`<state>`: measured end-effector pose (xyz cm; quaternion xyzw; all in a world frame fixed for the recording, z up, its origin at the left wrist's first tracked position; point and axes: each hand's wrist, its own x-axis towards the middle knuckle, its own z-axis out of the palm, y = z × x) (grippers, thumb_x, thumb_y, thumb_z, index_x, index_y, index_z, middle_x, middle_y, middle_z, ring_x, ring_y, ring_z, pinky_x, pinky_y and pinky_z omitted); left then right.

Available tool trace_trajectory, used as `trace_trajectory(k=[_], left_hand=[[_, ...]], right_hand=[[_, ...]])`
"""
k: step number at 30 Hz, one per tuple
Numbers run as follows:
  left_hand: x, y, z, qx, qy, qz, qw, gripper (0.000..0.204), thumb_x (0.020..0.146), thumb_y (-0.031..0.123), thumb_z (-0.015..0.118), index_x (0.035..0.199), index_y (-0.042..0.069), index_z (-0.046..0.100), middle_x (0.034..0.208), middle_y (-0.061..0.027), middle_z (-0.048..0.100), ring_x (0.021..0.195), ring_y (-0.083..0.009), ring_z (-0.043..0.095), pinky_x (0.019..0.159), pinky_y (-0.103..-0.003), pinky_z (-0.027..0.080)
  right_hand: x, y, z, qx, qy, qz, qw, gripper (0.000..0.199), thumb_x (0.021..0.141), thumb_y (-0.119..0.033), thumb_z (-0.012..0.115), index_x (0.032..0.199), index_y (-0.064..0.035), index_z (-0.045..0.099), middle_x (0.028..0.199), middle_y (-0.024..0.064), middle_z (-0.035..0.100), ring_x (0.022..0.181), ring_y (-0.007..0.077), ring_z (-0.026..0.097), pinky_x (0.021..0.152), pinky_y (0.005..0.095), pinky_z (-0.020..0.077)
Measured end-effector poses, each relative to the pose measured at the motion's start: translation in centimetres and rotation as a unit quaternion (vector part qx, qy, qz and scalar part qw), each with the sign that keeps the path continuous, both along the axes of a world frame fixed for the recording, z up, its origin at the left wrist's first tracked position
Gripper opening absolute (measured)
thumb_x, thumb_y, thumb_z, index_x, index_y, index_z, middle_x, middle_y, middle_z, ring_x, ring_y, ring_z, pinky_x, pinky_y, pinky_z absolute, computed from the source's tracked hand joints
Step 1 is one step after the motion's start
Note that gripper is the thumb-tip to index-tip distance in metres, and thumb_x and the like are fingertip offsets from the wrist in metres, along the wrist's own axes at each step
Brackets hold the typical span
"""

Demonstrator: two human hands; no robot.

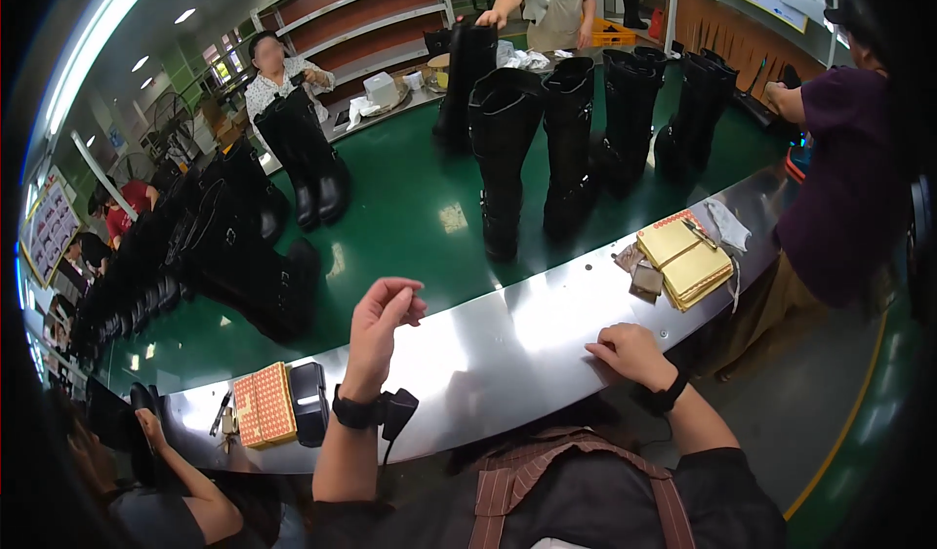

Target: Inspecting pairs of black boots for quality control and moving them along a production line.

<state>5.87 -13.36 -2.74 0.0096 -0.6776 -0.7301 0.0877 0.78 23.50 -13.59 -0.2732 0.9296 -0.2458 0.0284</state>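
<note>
My left hand (383, 320) is raised above the shiny metal rim (508, 339) of the green conveyor belt (410, 207), fingers curled together and pinched, with nothing visible in them. My right hand (632, 352) rests on the metal rim, fingers curled under, holding nothing that I can see. Both wrists wear black bands. Tall black boots (503, 149) stand upright on the belt beyond my hands, and more black boots (254, 256) stand at the left.
A yellow notebook stack (688, 256) lies on the rim at the right, beside a person in a purple top (839, 188). An orange patterned box (264, 405) and a black object (308, 401) lie at the left. Other people stand across the belt.
</note>
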Motion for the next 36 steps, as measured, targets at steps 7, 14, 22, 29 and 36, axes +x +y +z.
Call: trace_trajectory(k=[7,14,22,29,36], left_hand=[[-8.2,8.7,9.2,-0.428,0.292,0.076,0.852,0.033,0.087,0.014,0.065,0.119,0.008,0.061,0.110,-0.0121,0.063,0.104,-0.0258,0.060,0.092,-0.034,0.046],[-19.9,13.5,11.3,-0.728,0.171,0.166,0.643,0.078,0.085,0.042,0.066,0.151,0.033,0.025,0.093,-0.0109,0.063,0.089,-0.0281,0.061,0.101,-0.057,0.033],[-23.1,16.2,9.8,-0.672,0.220,0.160,0.689,0.039,0.085,0.050,0.063,0.103,0.016,0.059,0.073,-0.0065,0.065,0.076,-0.0269,0.064,0.085,-0.043,0.032],[-21.7,13.6,8.8,-0.611,0.318,0.263,0.675,0.019,0.083,0.020,0.069,0.085,0.012,0.052,0.072,-0.0053,0.061,0.074,-0.0241,0.059,0.077,-0.038,0.033],[-11.0,14.9,15.0,-0.602,0.402,0.247,0.644,0.021,0.079,0.015,0.071,0.077,0.012,0.050,0.064,-0.0032,0.053,0.064,-0.0224,0.054,0.075,-0.037,0.032]], right_hand=[[-1.0,-0.5,-2.3,-0.108,0.109,-0.023,0.988,0.030,0.083,-0.027,0.068,0.064,-0.0052,0.061,0.059,0.0106,0.058,0.058,0.0295,0.058,0.056,0.0408,0.0442],[-1.3,-0.3,-2.2,-0.190,0.033,-0.032,0.981,0.029,0.082,-0.026,0.069,0.063,-0.0052,0.061,0.058,0.0104,0.056,0.055,0.0282,0.056,0.052,0.0383,0.0425],[-1.7,0.5,-2.3,-0.205,0.014,-0.038,0.978,0.027,0.082,-0.027,0.069,0.066,-0.0056,0.062,0.058,0.0101,0.056,0.054,0.0273,0.056,0.052,0.0372,0.0432],[-1.3,0.5,-2.8,-0.220,0.056,-0.023,0.974,0.028,0.084,-0.026,0.068,0.067,-0.0046,0.063,0.060,0.0120,0.057,0.054,0.0283,0.056,0.052,0.0380,0.0434],[-2.4,0.3,0.1,-0.319,0.146,-0.032,0.936,0.077,0.070,-0.032,0.084,0.131,-0.0002,0.048,0.119,0.0170,0.055,0.105,0.0264,0.056,0.088,0.0366,0.0486]])
